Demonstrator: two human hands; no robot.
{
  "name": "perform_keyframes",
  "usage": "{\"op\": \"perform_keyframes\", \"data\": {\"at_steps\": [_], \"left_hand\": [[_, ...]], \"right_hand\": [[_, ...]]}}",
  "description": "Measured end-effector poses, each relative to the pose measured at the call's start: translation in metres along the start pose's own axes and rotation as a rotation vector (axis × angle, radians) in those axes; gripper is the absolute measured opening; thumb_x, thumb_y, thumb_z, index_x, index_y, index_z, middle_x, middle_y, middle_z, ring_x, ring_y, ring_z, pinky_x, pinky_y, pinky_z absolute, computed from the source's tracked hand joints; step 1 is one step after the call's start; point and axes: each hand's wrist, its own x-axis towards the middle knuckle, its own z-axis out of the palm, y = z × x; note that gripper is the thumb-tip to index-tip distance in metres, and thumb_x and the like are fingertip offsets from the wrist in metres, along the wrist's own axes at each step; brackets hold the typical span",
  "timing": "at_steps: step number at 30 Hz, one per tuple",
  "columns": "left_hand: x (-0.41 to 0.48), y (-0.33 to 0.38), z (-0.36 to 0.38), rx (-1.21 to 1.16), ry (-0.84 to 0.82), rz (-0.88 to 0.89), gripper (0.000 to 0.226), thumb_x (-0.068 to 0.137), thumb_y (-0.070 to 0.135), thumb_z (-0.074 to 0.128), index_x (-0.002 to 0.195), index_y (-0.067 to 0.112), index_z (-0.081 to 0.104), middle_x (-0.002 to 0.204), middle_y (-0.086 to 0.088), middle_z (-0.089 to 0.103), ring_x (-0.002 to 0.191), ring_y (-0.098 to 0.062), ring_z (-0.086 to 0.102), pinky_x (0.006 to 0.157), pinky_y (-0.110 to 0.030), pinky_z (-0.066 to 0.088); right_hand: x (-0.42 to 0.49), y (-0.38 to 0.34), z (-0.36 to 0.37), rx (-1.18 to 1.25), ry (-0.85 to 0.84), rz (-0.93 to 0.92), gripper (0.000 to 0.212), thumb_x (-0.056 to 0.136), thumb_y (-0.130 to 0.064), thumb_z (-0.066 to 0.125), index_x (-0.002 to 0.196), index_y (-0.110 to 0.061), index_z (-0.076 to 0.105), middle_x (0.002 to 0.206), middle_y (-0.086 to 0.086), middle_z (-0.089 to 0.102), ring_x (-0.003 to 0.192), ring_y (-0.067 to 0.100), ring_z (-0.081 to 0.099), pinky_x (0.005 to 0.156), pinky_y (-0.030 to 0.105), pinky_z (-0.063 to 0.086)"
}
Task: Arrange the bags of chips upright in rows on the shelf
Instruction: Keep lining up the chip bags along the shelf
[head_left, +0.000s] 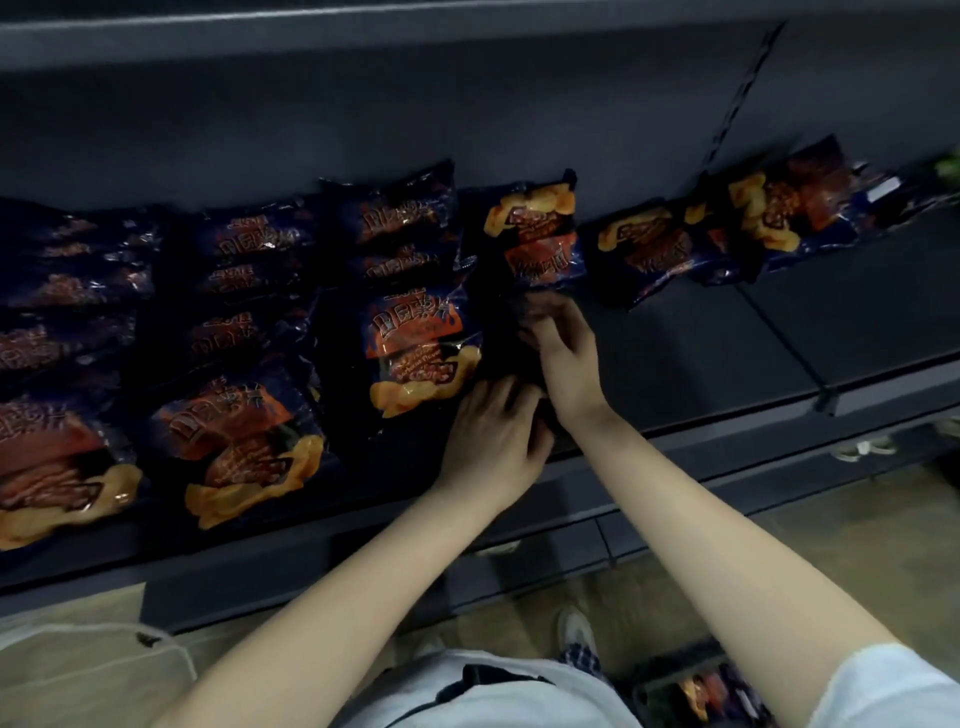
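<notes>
Left hand (493, 436) and right hand (563, 353) meet over one dark bag (506, 358) standing on the shelf (675, 358); the left hand's fingers curl round the bag's near edge, while the right hand's fingers bend over its far upper edge, though motion blur hides the exact pinch; the bag sits between the two palms, its printed face not showing. Just left of the left hand, the shelf holds rows of bags (249, 332) in dark blue with orange panels, standing one behind another in three files running back to the rear wall; the nearest file touches the held bag. Just beyond the right hand's fingertips an upside-down bag (540, 234) leans on the rear wall; further right of that hand, two more bags (727, 228) lie tilted and overlapping. Below the right forearm, on the floor, a crate (640, 693) holds similar packets (711, 691), their number unclear.
</notes>
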Motion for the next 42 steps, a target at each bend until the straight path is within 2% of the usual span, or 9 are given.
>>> {"op": "perform_keyframes", "data": {"at_steps": [4,10,17,22,27,31,34,38,42], "left_hand": [[0.031,0.022,0.009,-0.014,0.036,-0.029,0.024,0.08,0.02,0.058,0.102,0.011,0.06,0.104,-0.01,0.06,0.096,-0.03,0.055,0.082,-0.037,0.046],[0.062,0.046,0.03,-0.006,-0.013,-0.098,0.035,0.085,0.022,0.053,0.119,0.016,0.056,0.122,-0.007,0.055,0.109,-0.028,0.05,0.092,-0.039,0.04],[0.062,0.052,0.03,0.013,0.082,-0.196,0.035,0.082,0.019,0.057,0.117,0.014,0.058,0.121,-0.007,0.057,0.108,-0.028,0.052,0.093,-0.038,0.041],[0.052,0.052,0.031,0.029,0.1,-0.34,0.036,0.083,0.019,0.056,0.119,0.015,0.057,0.124,-0.006,0.054,0.114,-0.028,0.049,0.097,-0.037,0.037],[0.045,0.064,0.032,0.018,0.126,-0.442,0.037,0.084,0.019,0.055,0.121,0.016,0.055,0.125,-0.006,0.053,0.115,-0.029,0.047,0.098,-0.037,0.035],[0.038,0.07,0.025,-0.018,0.181,-0.481,0.037,0.084,0.018,0.056,0.121,0.016,0.054,0.124,-0.007,0.053,0.115,-0.029,0.047,0.099,-0.039,0.038],[0.044,0.073,-0.002,-0.076,0.316,-0.474,0.037,0.083,0.015,0.058,0.12,0.015,0.054,0.124,-0.008,0.052,0.116,-0.028,0.046,0.099,-0.038,0.038],[0.059,0.073,-0.057,-0.152,0.519,-0.435,0.045,0.082,0.024,0.061,0.124,0.015,0.049,0.123,-0.006,0.05,0.116,-0.02,0.044,0.097,-0.027,0.035],[0.069,0.062,-0.093,-0.224,0.405,-0.415,0.078,0.073,0.037,0.074,0.137,0.022,0.032,0.136,0.001,0.043,0.126,-0.012,0.038,0.104,-0.025,0.033]], "right_hand": [[0.028,-0.013,-0.025,-0.057,-0.034,-0.034,0.023,0.092,-0.015,0.052,0.115,-0.014,0.058,0.11,-0.002,0.062,0.099,-0.002,0.057,0.086,0.013,0.043],[0.089,-0.028,-0.05,-0.2,-0.119,0.036,0.063,0.089,-0.028,0.058,0.144,-0.019,0.03,0.144,0.003,0.039,0.127,0.013,0.041,0.106,0.03,0.036],[0.138,-0.03,-0.05,-0.328,-0.234,0.152,0.08,0.086,-0.029,0.064,0.148,-0.017,0.013,0.145,0.008,0.039,0.129,0.025,0.042,0.099,0.03,0.041],[0.141,-0.019,-0.042,-0.323,-0.33,0.233,0.083,0.082,-0.028,0.07,0.146,-0.014,0.019,0.141,0.009,0.044,0.127,0.026,0.045,0.102,0.035,0.041],[0.141,-0.015,-0.043,-0.193,-0.316,0.263,0.077,0.069,-0.025,0.079,0.136,-0.016,0.042,0.129,0.006,0.056,0.118,0.024,0.053,0.102,0.042,0.045],[0.127,-0.033,-0.053,-0.163,-0.296,0.122,0.057,0.078,-0.005,0.069,0.13,-0.012,0.047,0.118,0.002,0.058,0.112,0.019,0.054,0.091,0.029,0.047],[0.124,-0.06,-0.069,-0.302,-0.349,-0.163,0.058,0.083,-0.003,0.063,0.136,-0.012,0.042,0.124,0.002,0.056,0.118,0.014,0.05,0.099,0.02,0.04],[0.115,-0.101,-0.085,-0.731,-0.725,-0.465,0.068,0.087,-0.003,0.058,0.147,-0.016,0.027,0.147,0.002,0.037,0.134,0.013,0.035,0.102,0.009,0.019],[0.092,-0.128,-0.083,-0.992,-0.963,-0.652,0.068,0.089,-0.005,0.058,0.146,-0.026,0.028,0.149,0.0,0.036,0.138,0.016,0.032,0.101,0.008,0.016]]}}
